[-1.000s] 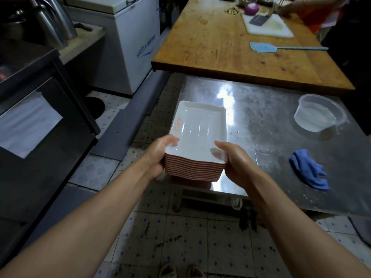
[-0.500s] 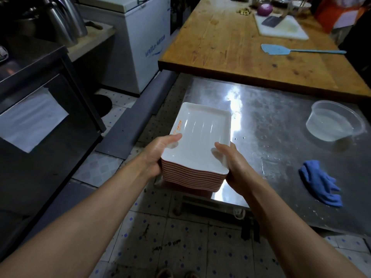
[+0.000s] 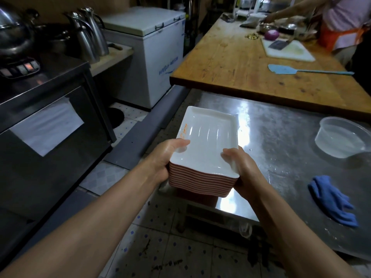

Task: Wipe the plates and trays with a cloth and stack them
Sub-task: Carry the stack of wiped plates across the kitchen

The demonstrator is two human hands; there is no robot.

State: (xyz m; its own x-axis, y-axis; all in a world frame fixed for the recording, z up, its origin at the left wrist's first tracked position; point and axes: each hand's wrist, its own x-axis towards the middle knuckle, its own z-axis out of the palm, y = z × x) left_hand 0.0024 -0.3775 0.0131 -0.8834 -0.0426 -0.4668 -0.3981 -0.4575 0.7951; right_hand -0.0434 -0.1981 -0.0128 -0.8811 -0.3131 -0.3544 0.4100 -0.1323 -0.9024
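Steel table (image 3: pixel 281 137): blue cloth (image 3: pixel 331 199); clear water tub (image 3: pixel 341 137).

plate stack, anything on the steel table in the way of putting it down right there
Nothing visible. Both hands, left hand and right hand, hold the plate stack at the near left corner of the steel table; the blue cloth and clear plastic tub lie well off to its right.

You had a clear plastic tub (image 3: pixel 343 137) on the steel table (image 3: pixel 281 137), a blue spatula (image 3: pixel 285 69), cutting board (image 3: pixel 289 51), cleaver (image 3: pixel 278 45) and red onion (image 3: pixel 271 34) on the wooden counter (image 3: pixel 230 63), a white chest freezer (image 3: pixel 152 63) further left.
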